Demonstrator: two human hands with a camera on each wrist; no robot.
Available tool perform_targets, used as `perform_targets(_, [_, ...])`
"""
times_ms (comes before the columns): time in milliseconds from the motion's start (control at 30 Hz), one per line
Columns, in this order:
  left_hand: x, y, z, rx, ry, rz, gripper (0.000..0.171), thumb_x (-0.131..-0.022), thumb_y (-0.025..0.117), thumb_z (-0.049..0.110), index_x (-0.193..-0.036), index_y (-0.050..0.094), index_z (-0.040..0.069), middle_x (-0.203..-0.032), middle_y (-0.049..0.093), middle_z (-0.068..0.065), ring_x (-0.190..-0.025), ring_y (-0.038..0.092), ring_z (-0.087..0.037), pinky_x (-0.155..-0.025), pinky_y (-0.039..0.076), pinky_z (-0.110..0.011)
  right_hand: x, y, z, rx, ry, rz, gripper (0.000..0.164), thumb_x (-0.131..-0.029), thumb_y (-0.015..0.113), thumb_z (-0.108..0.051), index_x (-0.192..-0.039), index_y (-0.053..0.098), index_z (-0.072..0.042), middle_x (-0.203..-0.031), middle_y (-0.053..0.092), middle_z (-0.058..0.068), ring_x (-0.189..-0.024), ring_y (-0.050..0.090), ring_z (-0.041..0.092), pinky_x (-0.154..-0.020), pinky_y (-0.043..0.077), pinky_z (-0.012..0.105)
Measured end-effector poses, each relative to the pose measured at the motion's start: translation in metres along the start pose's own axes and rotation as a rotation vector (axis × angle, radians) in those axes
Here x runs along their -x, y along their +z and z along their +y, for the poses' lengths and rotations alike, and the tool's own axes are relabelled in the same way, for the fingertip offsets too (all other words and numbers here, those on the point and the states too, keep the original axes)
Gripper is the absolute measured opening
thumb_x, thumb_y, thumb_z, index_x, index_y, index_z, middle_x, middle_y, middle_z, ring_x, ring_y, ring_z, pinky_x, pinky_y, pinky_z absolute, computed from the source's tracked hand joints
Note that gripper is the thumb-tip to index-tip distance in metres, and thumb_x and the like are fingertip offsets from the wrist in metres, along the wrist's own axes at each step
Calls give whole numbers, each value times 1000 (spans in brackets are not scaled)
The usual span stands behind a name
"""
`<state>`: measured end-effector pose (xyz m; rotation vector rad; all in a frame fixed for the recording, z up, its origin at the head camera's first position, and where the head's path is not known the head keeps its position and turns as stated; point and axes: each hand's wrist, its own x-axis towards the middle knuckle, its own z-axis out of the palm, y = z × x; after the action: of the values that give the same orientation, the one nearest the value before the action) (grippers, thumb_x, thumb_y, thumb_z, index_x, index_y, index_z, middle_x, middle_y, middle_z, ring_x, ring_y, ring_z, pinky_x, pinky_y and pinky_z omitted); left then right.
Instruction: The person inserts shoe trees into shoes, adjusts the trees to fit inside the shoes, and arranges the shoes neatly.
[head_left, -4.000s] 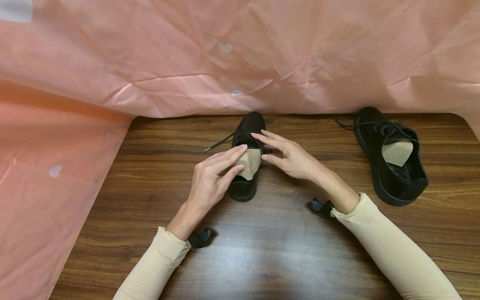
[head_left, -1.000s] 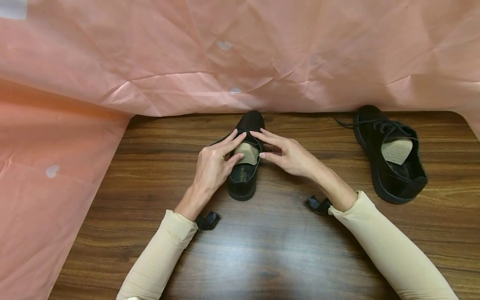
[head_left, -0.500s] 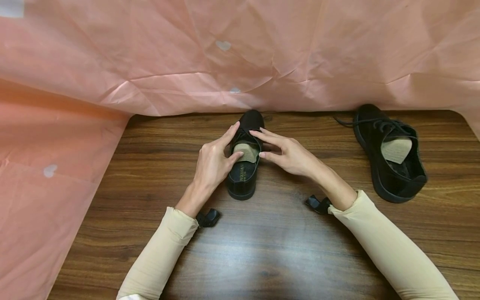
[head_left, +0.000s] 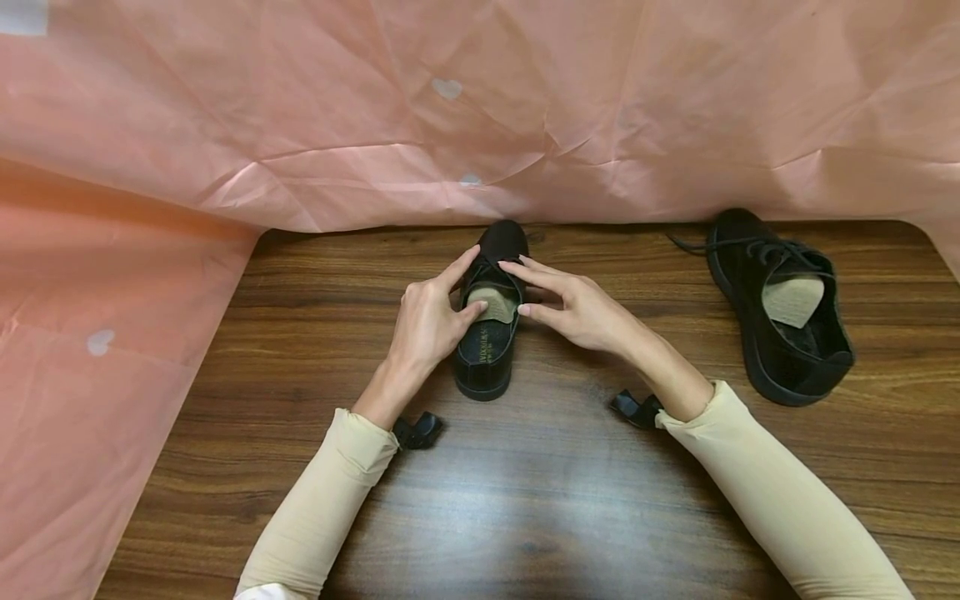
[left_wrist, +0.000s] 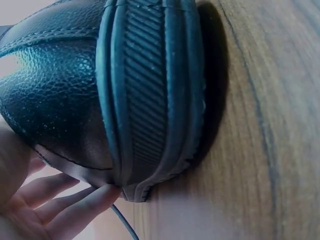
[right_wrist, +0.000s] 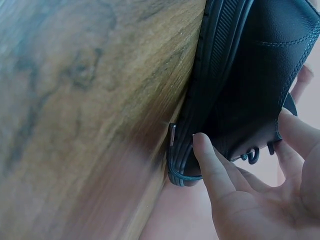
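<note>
A black lace-up shoe (head_left: 482, 367) stands upright on the wooden table, toe away from me. Inside its opening, toward the toe, sits a beige paper-like insert (head_left: 498, 307); lettering on the insole shows behind it. My left hand (head_left: 429, 321) holds the shoe's left side, thumb over the opening at the insert and fingers along the outside. From the right, my right hand (head_left: 588, 312) holds the other side, its thumb at the collar edge and fingertips near the laces. Both wrist views show fingers against the shoe's outer sides. The insert's front end is hidden.
A second black lace-up shoe (head_left: 798, 367) stands at the right, with a similar beige insert (head_left: 793, 302) inside. A pink cloth (head_left: 555, 108) with pale hearts hangs along the table's back and left. Wooden table surface (head_left: 525, 500) lies in front of the shoes.
Four seconds ago the insert stuck farther back out of the shoe; it has moved toward the toe. My left hand's fingers have shifted forward along the shoe's left side. The right hand has barely moved.
</note>
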<state>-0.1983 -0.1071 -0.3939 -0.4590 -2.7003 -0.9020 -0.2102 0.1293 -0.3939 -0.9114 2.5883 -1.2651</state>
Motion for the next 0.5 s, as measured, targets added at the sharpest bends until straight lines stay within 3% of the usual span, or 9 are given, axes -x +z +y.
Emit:
perform_targets(300, [0,1,-2,-7,-39,10,71,-80,85,22,-144,55,24,-121,69,-12,-93,70,-33,-77,55,-44,0,0,0,-3,10,-3,60,-96,68,-25,-151,44,-30,-158,34,12,-141,38,32,-113,32,53])
perform_targets(500, [2,0,-2,-4,-51,-12,68,-82,84,24,-144,56,24,-114,72,-13,-96,70,-34,-76,55,-46,2,2,-1,0,38,-12,66,-95,69,-29,-153,40,-32,-160,29,10,-142,36,31,-112,32,54])
